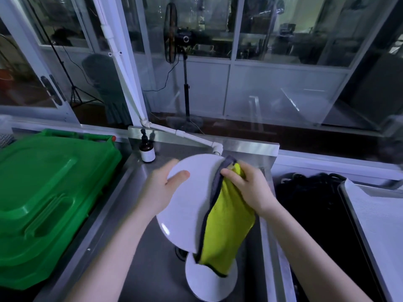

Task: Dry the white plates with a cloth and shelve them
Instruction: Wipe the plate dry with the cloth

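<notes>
I hold a large white plate (192, 205) tilted above the steel sink (152, 269). My left hand (162, 188) grips its left rim, thumb across the face and fingers behind. My right hand (248, 186) grips a yellow cloth with a grey edge (226, 232) and presses it against the plate's right side; the cloth hangs down over the plate's lower edge. A second white plate (207, 284) lies in the sink below, partly covered by the cloth's tip.
A green plastic bin lid (50, 192) fills the counter at left. A brown pump bottle (147, 149) stands at the sink's back corner beside a white pipe (192, 138). At right are a black basin (316, 214) and a white-lined metal tray (379, 225). Glass windows lie behind.
</notes>
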The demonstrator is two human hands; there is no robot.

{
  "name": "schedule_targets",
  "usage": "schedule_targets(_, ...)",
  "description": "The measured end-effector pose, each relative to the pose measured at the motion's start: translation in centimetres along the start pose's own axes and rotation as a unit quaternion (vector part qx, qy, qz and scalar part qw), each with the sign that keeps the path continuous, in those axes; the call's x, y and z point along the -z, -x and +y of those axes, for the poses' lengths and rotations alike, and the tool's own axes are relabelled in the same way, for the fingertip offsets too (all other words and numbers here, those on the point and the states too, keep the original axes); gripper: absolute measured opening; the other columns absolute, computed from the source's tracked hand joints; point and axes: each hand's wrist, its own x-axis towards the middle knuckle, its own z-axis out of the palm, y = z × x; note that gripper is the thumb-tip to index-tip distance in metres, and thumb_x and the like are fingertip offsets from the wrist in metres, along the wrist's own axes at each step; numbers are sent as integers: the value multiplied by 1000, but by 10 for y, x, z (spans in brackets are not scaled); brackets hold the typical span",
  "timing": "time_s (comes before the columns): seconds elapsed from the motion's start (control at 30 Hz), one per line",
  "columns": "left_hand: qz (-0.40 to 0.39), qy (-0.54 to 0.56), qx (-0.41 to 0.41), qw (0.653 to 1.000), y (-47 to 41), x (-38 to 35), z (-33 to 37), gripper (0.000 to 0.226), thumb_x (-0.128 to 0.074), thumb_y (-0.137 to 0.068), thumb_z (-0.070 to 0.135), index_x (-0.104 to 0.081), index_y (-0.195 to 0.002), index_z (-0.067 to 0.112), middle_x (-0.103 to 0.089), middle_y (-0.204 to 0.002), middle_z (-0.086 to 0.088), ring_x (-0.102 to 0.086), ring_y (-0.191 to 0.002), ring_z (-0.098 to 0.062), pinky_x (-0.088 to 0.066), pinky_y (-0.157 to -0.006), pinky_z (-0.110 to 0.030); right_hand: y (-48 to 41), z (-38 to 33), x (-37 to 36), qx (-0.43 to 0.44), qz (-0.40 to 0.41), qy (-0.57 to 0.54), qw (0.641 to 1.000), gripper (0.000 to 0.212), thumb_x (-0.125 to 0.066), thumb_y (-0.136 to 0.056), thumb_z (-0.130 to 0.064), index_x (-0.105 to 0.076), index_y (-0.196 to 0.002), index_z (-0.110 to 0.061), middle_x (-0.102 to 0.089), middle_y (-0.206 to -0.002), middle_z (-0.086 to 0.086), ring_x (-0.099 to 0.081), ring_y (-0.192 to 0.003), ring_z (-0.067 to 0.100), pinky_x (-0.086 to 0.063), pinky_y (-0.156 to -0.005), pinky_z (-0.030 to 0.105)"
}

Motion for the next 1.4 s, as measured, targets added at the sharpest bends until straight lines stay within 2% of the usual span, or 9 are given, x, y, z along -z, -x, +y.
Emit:
schedule_targets(0.17,-51,-41,-37,997,-10,3,11,13,-75,-90,25,-66,-98,29,-69,-91,12,-61,-88,-2,-42,-77,-20,-12,-16,-9,62,-80,127,987,43,-71,-84,-40,-62,-82,2,-61,-70,16,-49,-65,23,-41,-66,33)
schedule_targets(0.4,245,147,51,957,35,-38,-9,18,-64,-98,25,-62,-103,42,-68,-100,33,-59,-95,16,-42,-76,-3,15,17,-15,-62,132,-102,984,44,-67,-90,-31,-51,-76,7,-47,-62,15,-40,-63,17,-35,-62,37)
schedule_targets(0.63,141,62,38,987,7,-15,-6,24,-59,-101,25,-66,-124,22,-70,-104,15,-59,-90,9,-40,-74,-2,14,17,-7,-63,90,-96,989,27,-68,-91,-29,-64,-82,-4,-67,-74,13,-56,-71,17,-48,-72,44)
schedule_targets(0.8,-76,-60,-105,990,-10,-6,15,15,-66,-96,27,-69,-104,38,-72,-97,13,-65,-95,-7,-46,-88,-25,-3,-9,-12,93,-70,127,985,31,-72,-85,-37,-63,-79,-8,-58,-62,1,-46,-60,12,-37,-60,16)
schedule_targets(0.87,-32,-3,-70,997,-8,-2,12,28,-73,-91,23,-67,-101,49,-71,-86,12,-62,-79,0,-47,-74,-19,-2,-7,-12,95,-44,126,987,31,-72,-84,-37,-62,-76,-8,-58,-60,1,-45,-58,9,-36,-60,17)
schedule_targets(1.0,174,122,30,977,15,-7,-12,15,-69,-94,20,-68,-96,35,-71,-81,24,-62,-72,5,-44,-65,-9,3,12,1,1,110,5,994,36,-70,-88,-31,-56,-68,-5,-52,-56,-1,-40,-57,7,-36,-59,34)
schedule_targets(1.13,254,169,47,951,30,-45,-5,39,-51,-105,19,-40,-68,23,-33,-56,14,-28,-53,-5,-24,-48,-17,11,20,-4,-110,150,-195,963,32,-67,-92,-33,-64,-83,-2,-62,-74,10,-52,-72,19,-44,-70,40)
schedule_targets(1.23,234,149,21,961,18,-40,5,42,-49,-105,17,-33,-67,20,-26,-57,13,-23,-55,-6,-20,-48,-19,10,16,-2,-112,145,-195,964,21,-66,-92,-28,-69,-80,-12,-69,-77,4,-58,-77,15,-47,-75,37)
schedule_targets(1.4,76,13,-94,993,-7,-4,21,36,-56,-103,18,-45,-69,22,-33,-59,5,-27,-59,-7,-23,-54,-22,-8,-14,19,17,24,-22,999,24,-68,-89,-30,-61,-67,-28,-59,-56,-17,-49,-55,-4,-40,-55,14)
